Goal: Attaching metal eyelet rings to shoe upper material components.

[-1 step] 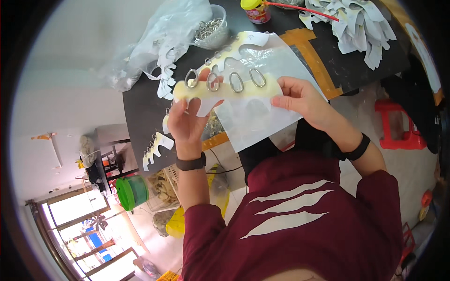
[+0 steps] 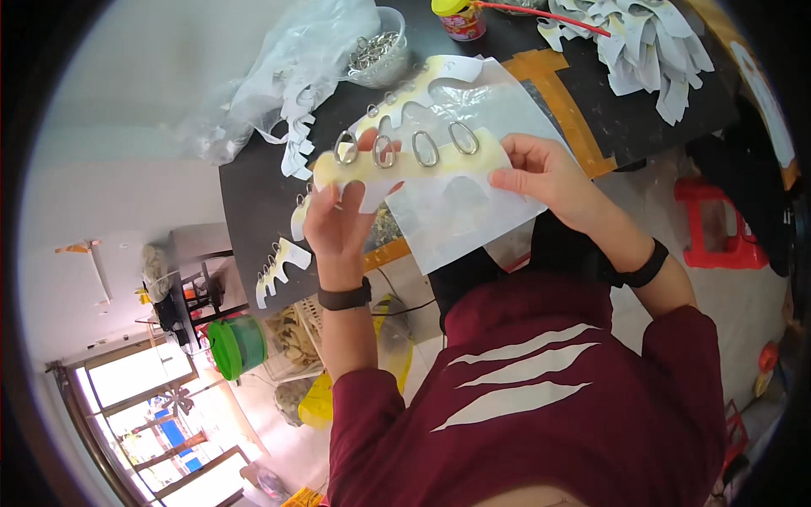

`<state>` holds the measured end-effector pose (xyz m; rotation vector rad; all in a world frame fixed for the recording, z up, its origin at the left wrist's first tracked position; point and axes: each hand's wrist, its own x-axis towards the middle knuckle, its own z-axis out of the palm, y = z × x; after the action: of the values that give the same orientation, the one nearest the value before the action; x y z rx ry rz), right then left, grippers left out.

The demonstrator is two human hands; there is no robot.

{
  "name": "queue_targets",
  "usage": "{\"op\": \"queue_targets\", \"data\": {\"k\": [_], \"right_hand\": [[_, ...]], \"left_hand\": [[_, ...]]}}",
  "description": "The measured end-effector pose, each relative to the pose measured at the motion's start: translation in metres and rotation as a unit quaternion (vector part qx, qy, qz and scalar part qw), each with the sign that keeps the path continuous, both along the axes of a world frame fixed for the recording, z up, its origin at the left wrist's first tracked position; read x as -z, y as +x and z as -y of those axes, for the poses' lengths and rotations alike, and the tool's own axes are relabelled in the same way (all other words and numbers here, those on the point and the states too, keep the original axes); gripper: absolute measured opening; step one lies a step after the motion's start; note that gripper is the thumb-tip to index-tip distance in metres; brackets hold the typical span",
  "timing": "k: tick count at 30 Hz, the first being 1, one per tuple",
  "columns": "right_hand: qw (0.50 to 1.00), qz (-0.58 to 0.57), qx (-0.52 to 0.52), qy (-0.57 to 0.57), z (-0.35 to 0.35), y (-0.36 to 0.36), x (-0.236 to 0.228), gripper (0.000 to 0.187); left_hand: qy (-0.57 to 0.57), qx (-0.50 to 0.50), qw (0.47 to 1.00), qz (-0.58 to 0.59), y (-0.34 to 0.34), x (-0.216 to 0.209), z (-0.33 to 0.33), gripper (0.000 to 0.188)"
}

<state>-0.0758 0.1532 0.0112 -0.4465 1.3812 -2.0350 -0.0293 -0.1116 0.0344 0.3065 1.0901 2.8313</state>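
Dark tabletop [image 2: 253,211] beneath, left hand [image 2: 338,228] and right hand [image 2: 545,173] pinched opposite ends of ringed white strip [image 2: 443,172], long axis crosswise between them.

Shiny, smooth metal rings [image 2: 427,165] on a matt, paper-like strip [image 2: 448,166]; glossy, translucent plastic sheet [image 2: 456,235]; matt tabletop [image 2: 260,211].

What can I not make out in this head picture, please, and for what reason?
Head view:
- Left hand: fingers partly hidden behind the held strip.
- Right hand: some fingertips hidden behind the strip.
- Pale sheet: partly hidden by the strip.
- Plastic bag: cut off by the top edge.
- Metal pieces in the bowl: too small to count.
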Motion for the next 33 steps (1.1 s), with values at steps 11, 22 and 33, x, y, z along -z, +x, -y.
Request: {"op": "queue_targets", "data": {"k": [11, 22, 33], "right_hand": [[0.970, -0.179, -0.031, 0.162, -0.012, -0.028, 0.010, 0.021], [0.971, -0.150, -0.064, 0.173, -0.021, -0.043, -0.001, 0.024], [0.947, -0.240, -0.093, 0.191, -0.023, -0.045, -0.007, 0.043]], "left_hand": [[-0.641, -0.194, 0.740, 0.067, 0.018, 0.030, 0.017, 0.044], [-0.541, 0.079, 0.836, -0.039, -0.036, 0.020, -0.048, 0.023], [-0.591, 0.026, 0.806, -0.032, -0.029, 0.003, -0.071, 0.019]]}}
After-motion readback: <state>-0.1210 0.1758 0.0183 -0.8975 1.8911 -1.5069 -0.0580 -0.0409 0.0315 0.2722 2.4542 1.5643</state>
